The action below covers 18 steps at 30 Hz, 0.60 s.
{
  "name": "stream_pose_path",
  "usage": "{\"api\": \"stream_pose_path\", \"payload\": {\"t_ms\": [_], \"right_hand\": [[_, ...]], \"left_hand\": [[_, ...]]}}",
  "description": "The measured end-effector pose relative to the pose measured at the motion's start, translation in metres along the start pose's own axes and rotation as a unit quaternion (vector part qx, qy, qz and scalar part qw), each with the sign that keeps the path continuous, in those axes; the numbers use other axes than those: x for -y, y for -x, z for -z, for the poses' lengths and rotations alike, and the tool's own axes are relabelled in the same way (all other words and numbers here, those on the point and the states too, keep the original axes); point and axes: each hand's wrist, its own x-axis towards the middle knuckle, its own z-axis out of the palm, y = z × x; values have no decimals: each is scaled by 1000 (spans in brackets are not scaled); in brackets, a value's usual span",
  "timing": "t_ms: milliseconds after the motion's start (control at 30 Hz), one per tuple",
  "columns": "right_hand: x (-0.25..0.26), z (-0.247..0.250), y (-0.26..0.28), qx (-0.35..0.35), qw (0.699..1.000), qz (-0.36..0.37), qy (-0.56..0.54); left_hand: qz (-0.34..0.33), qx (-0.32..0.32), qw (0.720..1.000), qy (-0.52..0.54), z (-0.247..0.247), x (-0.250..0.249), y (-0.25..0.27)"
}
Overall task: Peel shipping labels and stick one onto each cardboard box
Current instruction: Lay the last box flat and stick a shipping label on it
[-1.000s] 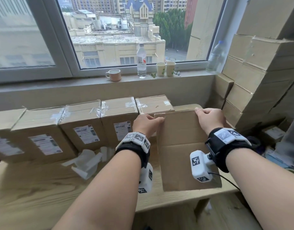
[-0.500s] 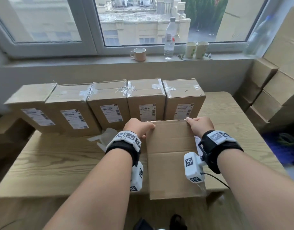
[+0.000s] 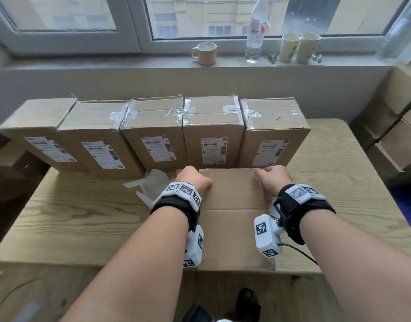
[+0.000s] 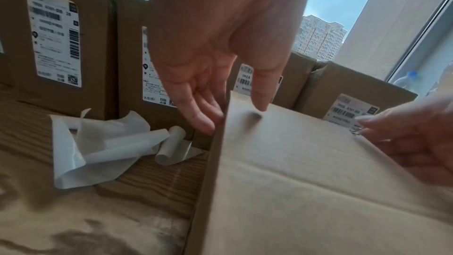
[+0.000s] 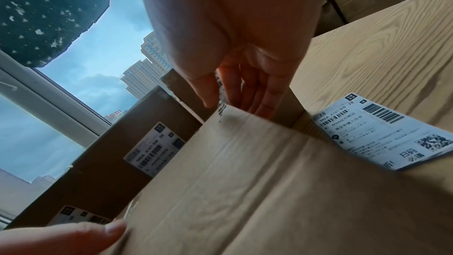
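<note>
A plain unlabelled cardboard box [image 3: 232, 217] lies on the wooden table [image 3: 83, 217], its near end over the front edge. My left hand [image 3: 195, 180] grips its far left corner, thumb on top [image 4: 259, 94] and fingers [image 4: 201, 115] down the side. At the far right corner my right hand [image 3: 270, 178] grips the same way, fingers [image 5: 259, 104] down the right side. A loose shipping label [image 5: 382, 131] lies on the table beside the box's right side. Behind stands a row of several labelled boxes [image 3: 211, 126].
Crumpled white backing paper [image 4: 102, 143] lies on the table left of the box. On the window sill stand a mug [image 3: 205, 53], a bottle [image 3: 255, 36] and two paper cups [image 3: 299, 48]. Stacked cartons [image 3: 399, 126] fill the right side.
The head view has tilted down and swung left. Both hands keep their grip on the plain box, which has settled flat on the table just before the labelled row.
</note>
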Motion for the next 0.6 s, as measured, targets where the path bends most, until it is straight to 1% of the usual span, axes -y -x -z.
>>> {"api": "stream_pose_path", "payload": {"t_ms": [133,200,267,333,400,500,600], "right_hand": [[-13,-3,-23,20,1000,4,-18],[-22,-2,-35,22,1000,7,-7],[-30,2,-43,12,1000,3,7],[-35,7,-47,-4,1000,-9,21],[-40,12,-52,-12,999,-26,43],[-57,16,-61,-7,994,-60,94],[-76,14,-72,1,985,-89,146]], "left_hand": [[0,-24,998,-56,-9,-5,-10],[-6,-41,997,-72,-9,-9,-15],[-11,-41,995,-87,-11,-14,-20],[-15,-19,995,-95,-15,-19,-25],[-10,13,997,-81,-21,-21,-28],[3,51,998,-34,-29,-20,-33],[20,89,996,-17,-27,-18,-45]]}}
